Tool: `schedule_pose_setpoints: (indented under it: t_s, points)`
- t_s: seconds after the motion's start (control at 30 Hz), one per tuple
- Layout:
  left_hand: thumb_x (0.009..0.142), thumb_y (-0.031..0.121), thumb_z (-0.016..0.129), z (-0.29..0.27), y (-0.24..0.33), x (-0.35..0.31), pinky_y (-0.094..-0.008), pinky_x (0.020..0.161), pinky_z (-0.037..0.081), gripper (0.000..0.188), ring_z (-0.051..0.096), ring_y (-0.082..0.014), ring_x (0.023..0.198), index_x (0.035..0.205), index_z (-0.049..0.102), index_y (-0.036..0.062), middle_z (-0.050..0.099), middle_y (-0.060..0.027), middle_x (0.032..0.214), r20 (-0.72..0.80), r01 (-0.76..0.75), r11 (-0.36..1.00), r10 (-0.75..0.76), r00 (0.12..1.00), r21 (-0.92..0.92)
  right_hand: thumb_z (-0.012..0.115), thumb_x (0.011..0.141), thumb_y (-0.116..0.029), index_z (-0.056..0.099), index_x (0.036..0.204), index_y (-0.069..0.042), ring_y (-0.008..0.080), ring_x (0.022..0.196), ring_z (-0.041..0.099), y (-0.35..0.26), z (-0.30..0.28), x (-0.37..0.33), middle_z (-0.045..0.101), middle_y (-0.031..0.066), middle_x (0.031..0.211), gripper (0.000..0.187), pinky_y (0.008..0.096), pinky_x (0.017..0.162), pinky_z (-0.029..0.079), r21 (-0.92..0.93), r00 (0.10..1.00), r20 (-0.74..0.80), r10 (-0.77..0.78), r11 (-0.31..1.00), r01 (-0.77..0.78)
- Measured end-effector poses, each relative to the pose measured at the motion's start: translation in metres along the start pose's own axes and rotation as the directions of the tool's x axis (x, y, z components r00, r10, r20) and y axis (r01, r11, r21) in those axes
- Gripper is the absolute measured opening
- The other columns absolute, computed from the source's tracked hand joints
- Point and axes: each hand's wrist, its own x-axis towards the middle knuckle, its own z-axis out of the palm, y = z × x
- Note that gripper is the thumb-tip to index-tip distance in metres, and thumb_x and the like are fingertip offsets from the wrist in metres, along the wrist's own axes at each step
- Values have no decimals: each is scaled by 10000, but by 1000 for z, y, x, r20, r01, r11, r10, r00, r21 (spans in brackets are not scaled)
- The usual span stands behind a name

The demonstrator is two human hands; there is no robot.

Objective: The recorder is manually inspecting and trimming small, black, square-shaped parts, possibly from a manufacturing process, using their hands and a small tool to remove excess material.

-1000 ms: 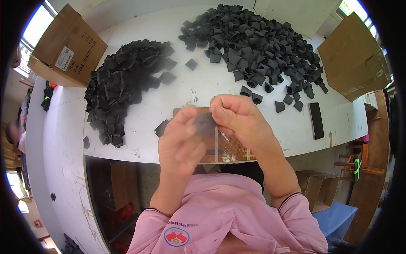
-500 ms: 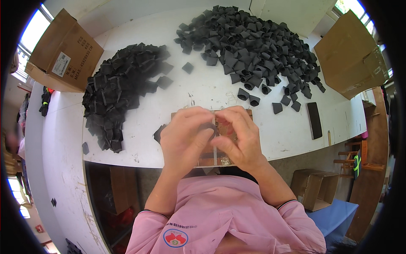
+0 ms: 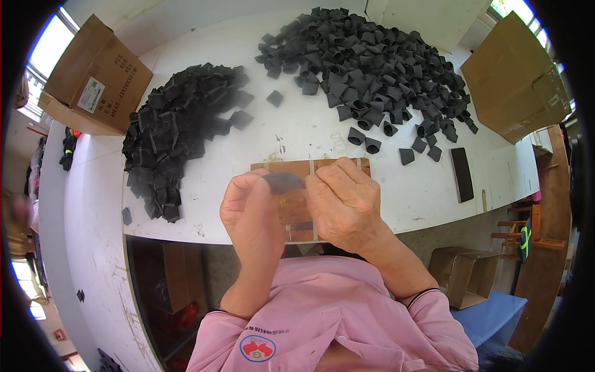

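Note:
A dark grey fabric piece (image 3: pixel 284 182), slightly blurred, stretches between my two hands above a brown board (image 3: pixel 291 167) with light strips on it. My left hand (image 3: pixel 251 204) pinches the piece's left end between thumb and fingers. At its right end my right hand (image 3: pixel 344 201) is closed, knuckles up, its fingertips hidden behind the hand. To the left lies a heap of flat black pieces (image 3: pixel 164 133). Farther back and right spreads a large pile of dark grey tube-like pieces (image 3: pixel 372 74), with several loose ones along its near side.
Open cardboard boxes stand at the back left (image 3: pixel 93 74) and back right (image 3: pixel 517 80) of the white table (image 3: pixel 248 146). A black phone (image 3: pixel 461 175) lies at the right. Below the table edge are another cardboard box (image 3: pixel 462 276), a blue surface (image 3: pixel 493 319) and a wooden stool (image 3: pixel 514 232).
My hands have moved apart from close together, the left going left and lower. The right hand has turned knuckles up. The dark piece now shows stretched between them.

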Motion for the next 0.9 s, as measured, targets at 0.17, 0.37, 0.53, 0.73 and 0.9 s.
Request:
schedule_pose_setpoints:
  t_s: [0.17,0.37,0.53,0.73,0.9]
  points:
    - [837,55,529,-15,-5,-1,-246,763,389,54,498,-125,788,842,516,3,542,-88,876,98,-73,974,54,994,212,601,522,-35,566,724,15,185,555,445,9,2,-6,475,52,666,211,266,442,385,107,1000,3,-24,994,24]
    - [797,36,581,-2,7,13,-232,756,411,168,508,-125,815,944,563,-43,549,-85,861,263,-152,866,24,964,477,620,580,-31,571,757,6,201,597,488,7,-5,-4,500,68,690,187,282,476,406,118,998,60,36,992,-43]
    - [731,-38,637,-6,14,21,-202,669,427,143,532,-120,758,872,619,-26,570,-88,861,418,-273,762,3,908,587,676,669,-97,589,833,-7,222,634,531,2,-13,4,537,83,725,206,300,521,433,451,913,229,337,794,-406]
    - [730,-27,646,-14,7,22,-194,575,398,116,527,-108,699,843,628,-12,579,-65,763,474,-416,597,66,878,687,673,665,-82,600,791,-28,201,639,540,11,-7,5,541,59,707,155,301,537,443,425,934,263,243,840,-338]
    - [736,-11,645,-31,-9,20,-195,576,393,63,522,-113,675,795,623,-11,580,-70,739,395,-354,765,141,908,539,670,651,-72,585,735,-29,191,634,533,4,-3,5,524,44,669,126,294,522,438,282,957,215,194,926,-251]
